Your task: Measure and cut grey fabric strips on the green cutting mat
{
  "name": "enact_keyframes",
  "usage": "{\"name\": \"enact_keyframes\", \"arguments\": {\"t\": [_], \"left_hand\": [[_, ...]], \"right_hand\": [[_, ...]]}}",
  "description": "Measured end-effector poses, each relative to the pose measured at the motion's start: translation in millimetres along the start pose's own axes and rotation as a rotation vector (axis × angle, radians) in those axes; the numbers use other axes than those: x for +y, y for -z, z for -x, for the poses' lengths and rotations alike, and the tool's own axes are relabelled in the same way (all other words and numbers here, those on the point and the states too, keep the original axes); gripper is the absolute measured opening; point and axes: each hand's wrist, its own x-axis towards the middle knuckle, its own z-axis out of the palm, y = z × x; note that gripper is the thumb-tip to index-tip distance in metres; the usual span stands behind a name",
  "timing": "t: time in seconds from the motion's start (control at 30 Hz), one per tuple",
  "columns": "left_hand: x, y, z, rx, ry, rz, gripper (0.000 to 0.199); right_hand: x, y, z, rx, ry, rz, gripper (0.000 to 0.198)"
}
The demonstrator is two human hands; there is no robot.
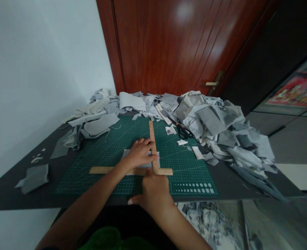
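Observation:
A long wooden ruler (152,133) points away from me over a green cutting mat (98,149). Its near end lies across a second wooden ruler (98,170) set crosswise; whether the two are joined I cannot tell. Under them is a light grey fabric piece (126,152), partly covered. My left hand (141,152) lies over the fabric, with its index finger and thumb closed on the long ruler. My right hand (155,187) is closed at the near end of that ruler, by the crossing, its thumb stretched out to the left. Its fingertips are mostly hidden.
Grey and white fabric scraps (210,118) are heaped at the right and back, with another pile (98,125) at left. Black-handled scissors (183,132) lie by the right heap. A folded grey cloth (35,177) sits far left. Beyond the table stands a wooden door (163,45).

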Motion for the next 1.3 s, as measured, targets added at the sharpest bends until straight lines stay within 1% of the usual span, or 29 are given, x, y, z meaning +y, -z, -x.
{"name": "enact_keyframes", "arguments": {"t": [0.1,0.27,0.43,0.53,0.6,0.7,0.77,0.87,0.97,1.17,1.3], "left_hand": [[2.1,1.8,0.7,-0.033,-0.02,-0.087,0.056],[-4.1,-0.7,-7.2,-0.002,0.022,-0.076,0.054],[-5.0,-3.2,-12.0,-0.014,0.044,-0.065,0.049],[-5.2,-3.3,-10.6,-0.019,0.038,-0.065,0.051],[-6.3,-3.4,-9.2,-0.033,0.025,-0.063,0.057],[-8.4,-3.2,-7.9,-0.093,-0.01,-0.05,0.067],[-9.6,-2.9,-7.5,-0.13,-0.018,-0.046,0.069],[-10.8,-1.9,-7.3,-0.141,-0.03,-0.056,0.073],[-10.9,0.0,-7.1,-0.14,-0.027,-0.074,0.074],[-9.6,2.9,-7.8,-0.168,-0.004,-0.087,0.073],[-9.7,1.9,-8.1,-0.165,-0.014,-0.088,0.072]], "right_hand": [[-3.3,-6.3,-3.5,-0.061,-0.049,0.005,0.107],[-5.7,-11.5,-4.9,-0.086,-0.07,-0.006,0.112],[-8.0,-14.8,-6.9,-0.121,-0.078,0.023,0.131],[-8.4,-16.9,-7.9,-0.124,-0.085,0.016,0.136],[-8.1,-18.0,-7.7,-0.111,-0.089,0.007,0.137],[-7.3,-19.3,-7.0,-0.096,-0.078,0.007,0.134],[-7.0,-19.8,-7.0,-0.083,-0.064,0.004,0.133],[-7.1,-20.0,-8.4,-0.087,-0.059,-0.01,0.137],[-7.9,-19.3,-10.7,-0.128,-0.069,-0.013,0.139],[-8.5,-19.7,-13.8,-0.144,-0.067,-0.015,0.128],[-8.0,-19.4,-14.6,-0.16,-0.059,-0.011,0.129]]}}
